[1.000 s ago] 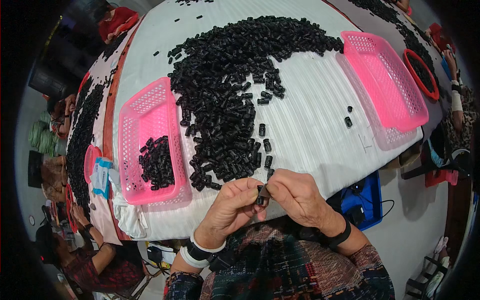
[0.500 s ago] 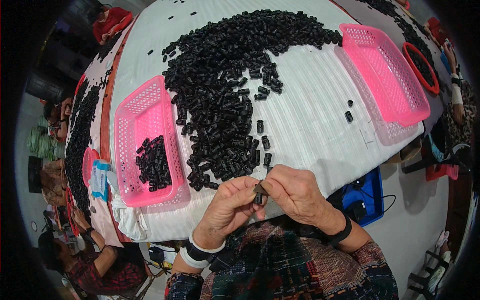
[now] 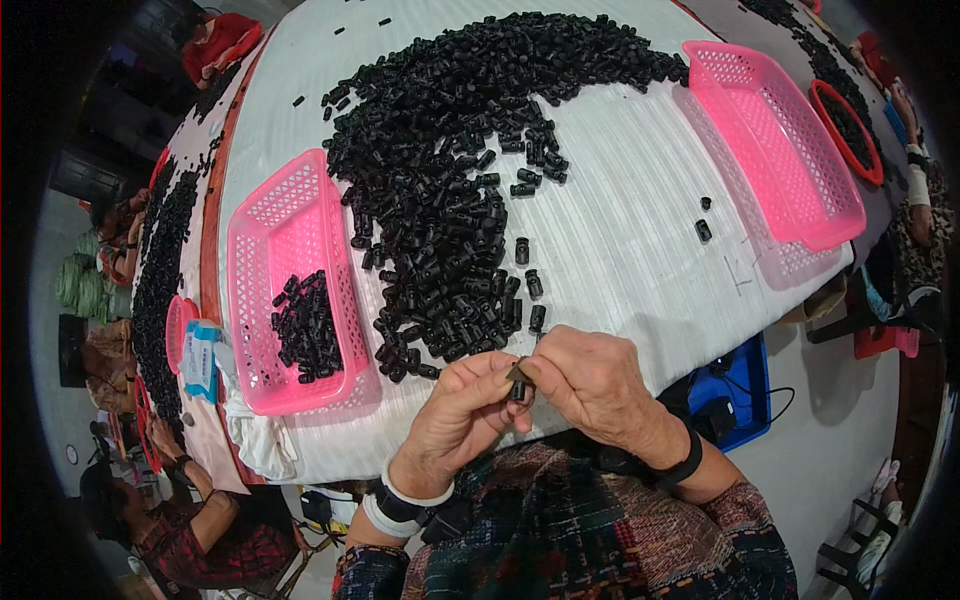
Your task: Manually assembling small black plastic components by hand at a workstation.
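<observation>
The fingers of my left hand [image 3: 452,412] are clamped on one small black piece [image 3: 517,393], which is on my side of the black pile [image 3: 440,220]. My right hand [image 3: 602,388] pinches a flat brownish bit [image 3: 518,373] over its top; whether they touch, I cannot tell. Left of the pile, one pink basket [image 3: 300,238] holds similar pieces. Right of the pile stands another pink basket [image 3: 775,165].

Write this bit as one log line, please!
left hand: holds black piece | right hand: pinches small flat thing | left pink basket: some pieces inside | table: black pile
</observation>
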### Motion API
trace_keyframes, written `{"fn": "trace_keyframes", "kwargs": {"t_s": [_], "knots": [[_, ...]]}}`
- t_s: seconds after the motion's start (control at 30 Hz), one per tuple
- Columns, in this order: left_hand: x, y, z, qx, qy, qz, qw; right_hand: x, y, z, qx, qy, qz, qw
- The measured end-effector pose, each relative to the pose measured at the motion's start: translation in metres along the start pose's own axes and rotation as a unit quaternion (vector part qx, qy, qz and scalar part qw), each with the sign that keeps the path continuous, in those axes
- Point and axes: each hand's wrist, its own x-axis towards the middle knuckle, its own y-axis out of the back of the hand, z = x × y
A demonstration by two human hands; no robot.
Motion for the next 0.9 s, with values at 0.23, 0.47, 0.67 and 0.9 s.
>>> {"fn": "trace_keyframes", "kwargs": {"t_s": [0.23, 0.47, 0.67, 0.9], "knots": [[0.003, 0.002, -0.005, -0.041, 0.018, 0.018, 0.999, -0.001, 0.002, 0.006, -0.038, -0.013, -0.025, 0.999], [0.008, 0.003, -0.006, -0.040, 0.016, 0.046, 0.998, -0.005, 0.002, 0.008, 0.032, -0.050, -0.068, 0.996], [0.010, -0.003, -0.002, -0.037, 0.007, 0.014, 0.999, 0.001, 0.017, 0.011, 0.197, -0.118, -0.021, 0.973], [0.007, -0.006, -0.004, -0.008, 0.008, -0.002, 1.000, -0.002, 0.006, 0.008, 0.102, -0.054, -0.006, 0.993]]}}
